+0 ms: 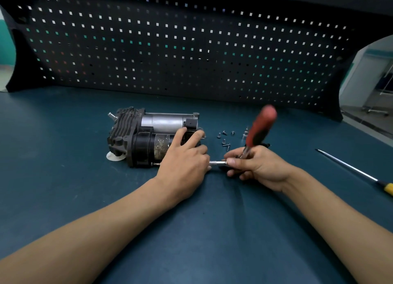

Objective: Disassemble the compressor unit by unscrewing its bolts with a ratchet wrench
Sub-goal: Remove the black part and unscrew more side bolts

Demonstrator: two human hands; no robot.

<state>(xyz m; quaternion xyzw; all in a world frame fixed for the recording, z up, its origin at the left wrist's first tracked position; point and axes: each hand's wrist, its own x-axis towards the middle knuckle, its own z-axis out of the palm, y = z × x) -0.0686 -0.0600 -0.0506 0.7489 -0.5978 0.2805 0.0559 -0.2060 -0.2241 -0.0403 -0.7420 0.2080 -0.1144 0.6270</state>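
The compressor unit (146, 134), black with a silver cylinder, lies on its side on the blue-green table (63, 177). My left hand (185, 158) rests on its right end, fingers curled over the housing. My right hand (255, 164) grips the head of the ratchet wrench (260, 128), whose red and black handle sticks up, blurred. A silver extension bar (218, 162) runs from the wrench head leftward behind my left hand toward the unit's lower right edge.
Several loose bolts (225, 140) and a silver socket (245, 133) lie right of the unit. A long screwdriver (353, 170) with a yellow handle lies at the far right. A white disc (114, 156) sits under the unit. A black pegboard (180, 45) stands behind.
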